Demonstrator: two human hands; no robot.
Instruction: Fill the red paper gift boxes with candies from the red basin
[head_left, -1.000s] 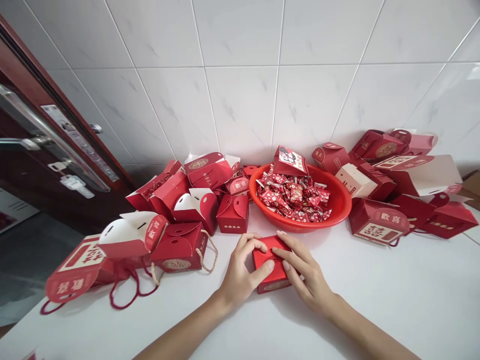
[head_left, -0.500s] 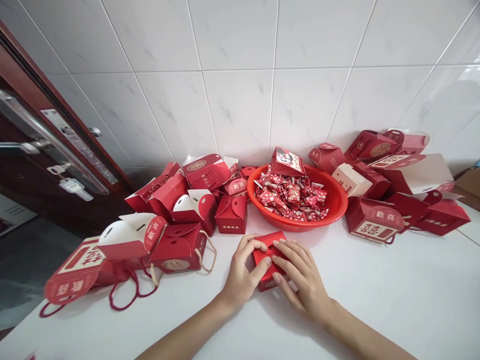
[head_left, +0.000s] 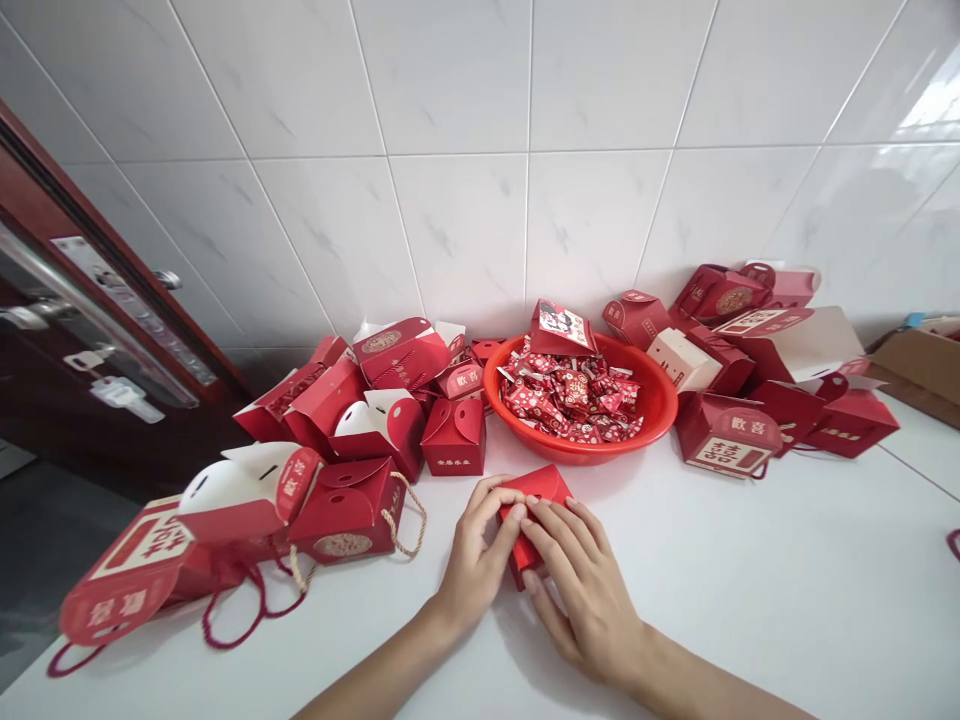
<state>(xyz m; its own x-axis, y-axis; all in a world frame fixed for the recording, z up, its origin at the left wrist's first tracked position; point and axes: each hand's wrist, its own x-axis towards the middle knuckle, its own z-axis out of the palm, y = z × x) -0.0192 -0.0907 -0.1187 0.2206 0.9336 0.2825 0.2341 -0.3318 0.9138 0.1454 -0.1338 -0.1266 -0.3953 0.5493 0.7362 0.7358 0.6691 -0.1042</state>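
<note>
A small red gift box [head_left: 547, 483] rests on the white table in front of me, partly covered by my fingers. My left hand [head_left: 480, 545] grips its left side, with thumb and index finger pinched at the middle of the top flaps. From the right, my right hand [head_left: 581, 575] presses its fingertips onto the top, and its thumb lies along the near side. Just behind the box stands a red plastic basin [head_left: 664, 405] of wrapped candies [head_left: 577, 390], with another small red box [head_left: 562, 328] on its back edge.
To the left are several red boxes, some with open flaps; a box with a rope handle [head_left: 349, 510] lies nearest my left hand. More red boxes [head_left: 727, 435] are piled right of the basin. A cardboard box [head_left: 919, 365] stands far right. A tiled wall [head_left: 457, 220] closes the back.
My view has shifted slightly right. My fingers have drawn closer together over the top of the box, and both hands are still on it.
</note>
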